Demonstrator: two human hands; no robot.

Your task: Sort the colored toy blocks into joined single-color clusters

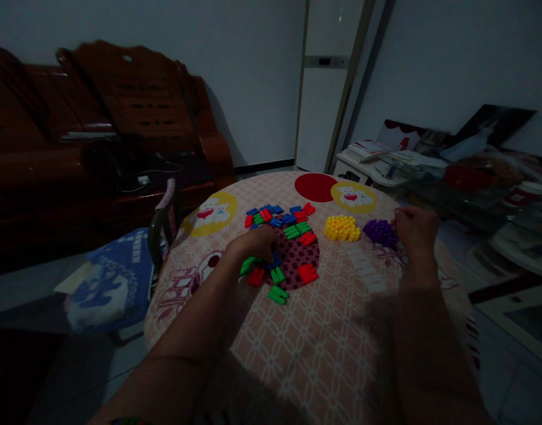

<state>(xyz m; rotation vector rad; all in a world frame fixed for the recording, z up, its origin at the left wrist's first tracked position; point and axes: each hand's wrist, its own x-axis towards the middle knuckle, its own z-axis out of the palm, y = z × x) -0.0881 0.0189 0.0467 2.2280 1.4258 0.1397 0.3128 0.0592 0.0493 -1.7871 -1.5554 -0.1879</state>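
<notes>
My left hand (258,241) reaches down into a loose spread of small plastic pieces in red, green and blue. Its fingers are bent together beside a blue piece (275,260); their tips are partly hidden, so what they grip is unclear. Close by lie a green piece (278,294) and a red piece (308,273). At the right, my right hand (416,227) is closed in a pinch at the edge of a purple cluster of pieces (381,232). Whatever is between those fingers cannot be made out. A yellow cluster (342,228) sits left of the purple one.
A patterned cloth covers the round table (315,348). Left of it stands a chair (116,277) with blue fabric on its seat. A wooden sofa (138,106) is behind. A cluttered glass-topped cabinet (424,168) runs along the right, and a tall white unit (322,106) fills the corner.
</notes>
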